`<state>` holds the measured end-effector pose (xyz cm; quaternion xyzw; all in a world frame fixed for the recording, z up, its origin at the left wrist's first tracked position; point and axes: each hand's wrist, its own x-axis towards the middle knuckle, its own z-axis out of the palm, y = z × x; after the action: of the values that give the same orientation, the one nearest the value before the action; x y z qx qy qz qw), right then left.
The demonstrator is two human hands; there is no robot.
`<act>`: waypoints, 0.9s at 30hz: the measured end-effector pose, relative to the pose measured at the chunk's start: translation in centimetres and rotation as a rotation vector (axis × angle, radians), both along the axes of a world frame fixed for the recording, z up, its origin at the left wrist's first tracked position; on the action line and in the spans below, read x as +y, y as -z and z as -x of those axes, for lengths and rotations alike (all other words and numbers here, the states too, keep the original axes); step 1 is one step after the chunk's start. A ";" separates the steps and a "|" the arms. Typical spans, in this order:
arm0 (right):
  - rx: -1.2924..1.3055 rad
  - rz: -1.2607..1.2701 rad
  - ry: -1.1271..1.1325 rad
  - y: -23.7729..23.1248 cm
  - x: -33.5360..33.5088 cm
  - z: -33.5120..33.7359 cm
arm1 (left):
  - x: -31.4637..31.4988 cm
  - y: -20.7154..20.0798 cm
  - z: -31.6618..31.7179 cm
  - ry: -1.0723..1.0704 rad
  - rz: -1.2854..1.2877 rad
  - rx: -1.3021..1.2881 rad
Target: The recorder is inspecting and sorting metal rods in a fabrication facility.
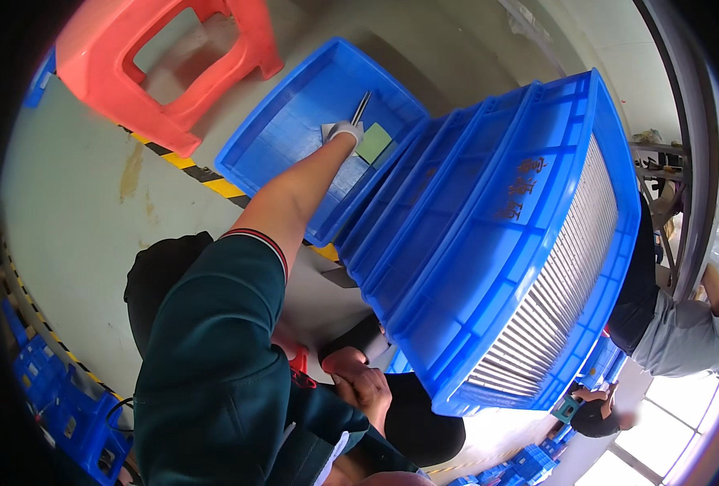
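My left hand (346, 134), in a white glove, reaches down into a shallow blue crate (282, 109). Its fingers close around a short shiny metal rod (361, 107), which points up and away; whether it is one rod or two together I cannot tell. Beside the hand, on the crate floor, lie a pale green card (374, 144) and a white piece, partly covered by the hand. My right hand (366, 390) is bare and curled up close to my body, near my dark-clothed leg (424, 425). What its fingers hold, if anything, is hidden.
A tall stack of blue crates (473, 211) rises just right of the low crate. Rows of thin metal rods (550, 292) fill its top crate. Upper left stands a red plastic stool (189, 121). Striped floor tape (177, 160) passes beneath. Two people (683, 324) are at the right.
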<state>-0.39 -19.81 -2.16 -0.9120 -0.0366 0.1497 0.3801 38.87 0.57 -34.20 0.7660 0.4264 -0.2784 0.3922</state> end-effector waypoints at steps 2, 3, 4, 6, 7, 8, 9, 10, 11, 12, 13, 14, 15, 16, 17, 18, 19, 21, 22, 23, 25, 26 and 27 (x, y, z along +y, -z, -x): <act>-0.030 0.008 0.002 0.3 -0.2 0.1 | 1.5 -2.1 1.2 0.009 0.018 -0.149; -0.049 0.005 -0.033 0.3 -0.1 0.0 | 2.9 -2.6 1.7 -0.171 0.041 -0.177; -0.068 0.004 -0.066 0.2 0.1 0.0 | 3.9 -3.2 1.9 -0.350 0.067 -0.206; -0.068 0.024 -0.036 -0.4 0.0 0.1 | 2.5 -9.2 3.4 -0.014 -0.036 -0.105; -0.060 0.008 -0.041 -0.2 0.4 0.0 | 3.5 -9.3 4.0 0.029 -0.083 -0.081; -0.065 0.008 -0.044 -0.1 0.4 0.2 | 3.8 -9.1 4.1 0.079 -0.114 -0.060; -0.065 0.002 -0.046 0.1 0.3 0.5 | 3.9 -7.8 4.0 0.098 -0.081 -0.053; -0.065 -0.002 -0.049 0.2 0.4 0.6 | 3.6 -7.1 3.6 0.095 -0.077 -0.057; -0.059 0.004 -0.047 0.1 0.3 0.7 | 2.8 -6.6 3.7 0.126 -0.073 -0.041; -0.049 0.016 -0.027 0.0 0.3 0.7 | 2.0 -6.1 3.6 0.157 -0.069 -0.025; -0.039 0.028 -0.006 -0.2 0.3 0.7 | 1.2 -5.6 3.3 0.148 -0.066 -0.031; -0.033 0.034 -0.003 -0.3 0.3 0.7 | 0.3 -5.3 3.0 0.151 -0.060 -0.026; -0.030 0.038 0.002 -0.4 0.2 0.6 | -0.5 -5.0 2.8 0.136 -0.053 0.014; -0.026 0.042 0.007 -0.5 0.2 0.6 | -1.1 -4.6 2.6 0.120 -0.047 0.055; -0.022 0.039 0.007 -0.7 0.3 0.5 | -1.0 -4.6 2.4 0.182 -0.036 0.048; 0.023 0.036 0.019 -0.9 0.5 0.4 | -0.9 -3.7 2.2 0.181 -0.040 0.053; 0.068 0.032 0.030 -1.2 0.7 0.3 | -0.9 -2.6 2.0 0.172 -0.053 0.037; 0.087 0.035 0.044 -1.5 0.8 0.0 | -1.2 -2.5 1.8 0.173 -0.062 0.020; 0.103 0.037 0.053 -1.6 0.8 -0.1 | -0.9 -2.4 1.6 0.147 -0.046 -0.022; 0.105 0.038 0.057 -1.6 0.6 -0.2 | -0.8 -2.9 1.4 0.123 -0.026 -0.066; 0.111 0.012 0.063 -1.6 0.3 -0.3 | -0.6 -3.9 1.2 0.163 -0.039 -0.105; 0.112 0.011 0.066 -1.4 0.2 -0.3 | -0.3 -4.4 1.0 0.198 -0.055 -0.148; 0.098 -0.017 0.091 -1.3 0.2 -0.4 | -0.6 -5.6 1.1 0.226 -0.052 -0.137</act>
<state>-0.02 -19.66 -0.91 -0.9009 0.0225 0.1765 0.3958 37.73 0.00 -28.60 0.8363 0.3166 -0.2568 0.3666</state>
